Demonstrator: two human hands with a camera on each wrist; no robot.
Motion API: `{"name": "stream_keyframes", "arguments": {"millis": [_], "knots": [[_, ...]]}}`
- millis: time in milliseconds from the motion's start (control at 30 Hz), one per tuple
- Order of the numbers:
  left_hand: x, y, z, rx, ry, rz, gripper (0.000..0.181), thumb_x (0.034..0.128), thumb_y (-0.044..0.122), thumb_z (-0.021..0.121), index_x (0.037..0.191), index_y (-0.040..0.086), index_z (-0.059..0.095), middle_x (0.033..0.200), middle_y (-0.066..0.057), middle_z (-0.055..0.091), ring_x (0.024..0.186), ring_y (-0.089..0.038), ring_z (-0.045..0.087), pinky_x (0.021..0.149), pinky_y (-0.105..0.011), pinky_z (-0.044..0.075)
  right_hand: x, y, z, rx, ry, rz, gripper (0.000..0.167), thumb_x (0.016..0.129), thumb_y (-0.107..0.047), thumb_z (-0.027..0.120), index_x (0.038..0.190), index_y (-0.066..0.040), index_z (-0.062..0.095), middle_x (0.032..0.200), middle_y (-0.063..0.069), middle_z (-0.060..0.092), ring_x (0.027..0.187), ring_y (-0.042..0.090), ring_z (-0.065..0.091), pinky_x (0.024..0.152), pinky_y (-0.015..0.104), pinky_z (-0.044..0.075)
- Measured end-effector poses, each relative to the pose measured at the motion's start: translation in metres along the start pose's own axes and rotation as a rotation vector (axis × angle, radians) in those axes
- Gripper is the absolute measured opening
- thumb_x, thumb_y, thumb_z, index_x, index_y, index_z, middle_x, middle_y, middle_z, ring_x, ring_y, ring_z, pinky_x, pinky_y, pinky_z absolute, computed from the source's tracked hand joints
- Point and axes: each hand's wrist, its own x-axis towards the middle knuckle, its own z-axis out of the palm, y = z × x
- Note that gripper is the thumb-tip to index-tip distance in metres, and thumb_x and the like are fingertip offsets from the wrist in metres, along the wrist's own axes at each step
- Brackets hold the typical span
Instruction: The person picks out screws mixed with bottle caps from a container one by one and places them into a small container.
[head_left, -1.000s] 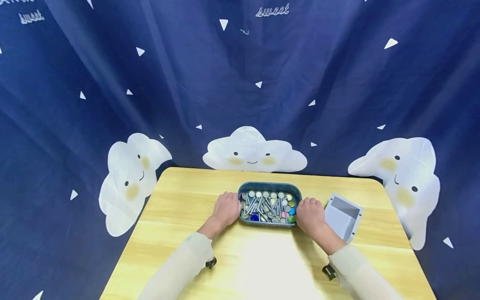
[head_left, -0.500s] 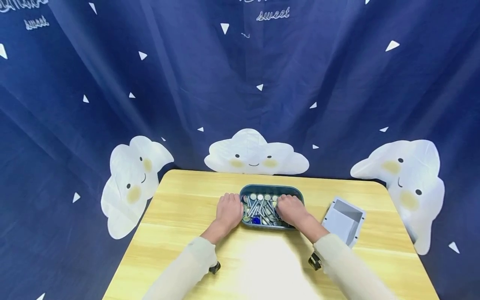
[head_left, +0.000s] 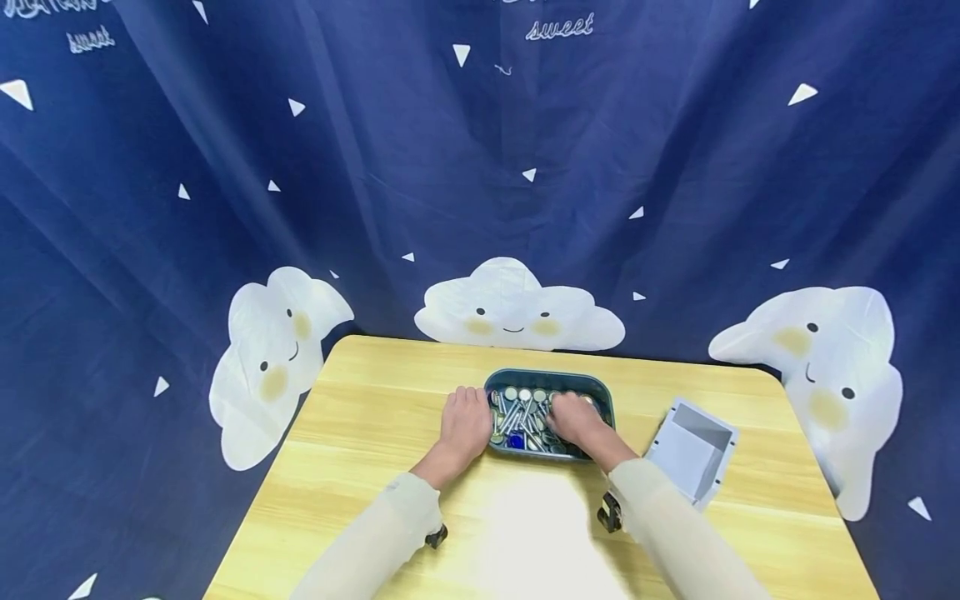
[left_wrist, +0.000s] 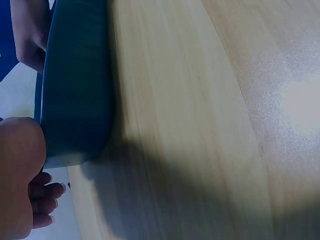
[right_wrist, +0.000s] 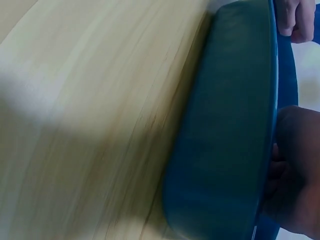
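A dark blue-green plastic bin [head_left: 551,373] stands on the table, filled with long metal bolts [head_left: 512,415] and round coin-like discs [head_left: 525,394], one bright blue [head_left: 516,441]. At the bin's left end my left hand [head_left: 467,423] holds the rim; the left wrist view has its thumb side at the rim and its fingers [left_wrist: 45,205] curled beyond the end wall. My right hand [head_left: 576,419] reaches down into the bin's right half, among the contents. Its fingers look curled in the right wrist view, but the bin wall [right_wrist: 220,125] hides the fingertips and anything between them.
A light grey rectangular box [head_left: 686,457] lies to the right of the bin, close to my right forearm. The wooden table [head_left: 390,392] ends at a blue curtain [head_left: 420,125] with cloud prints behind. Glare brightens the table's front middle.
My right hand has left the bin's right end and moved left into the bin, over the contents. The left hand stays at the left end. The whole view has shifted slightly.
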Motion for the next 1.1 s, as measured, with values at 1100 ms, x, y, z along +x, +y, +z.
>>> {"name": "stream_keyframes", "arguments": {"millis": [1100], "knots": [[0.003, 0.001, 0.003, -0.007, -0.026, -0.008, 0.022, 0.1036, 0.021, 0.046, 0.094, 0.003, 0.056, 0.08, -0.008, 0.053, 0.075, -0.024, 0.043, 0.066, -0.032, 0.041, -0.039, 0.024, -0.052, 0.213, 0.122, 0.181, 0.046, 0.085, -0.021, 0.067, 0.052, -0.023, 0.035, 0.05, -0.01, 0.023, 0.049, 0.01, 0.021, 0.047, 0.023, 0.02]]}}
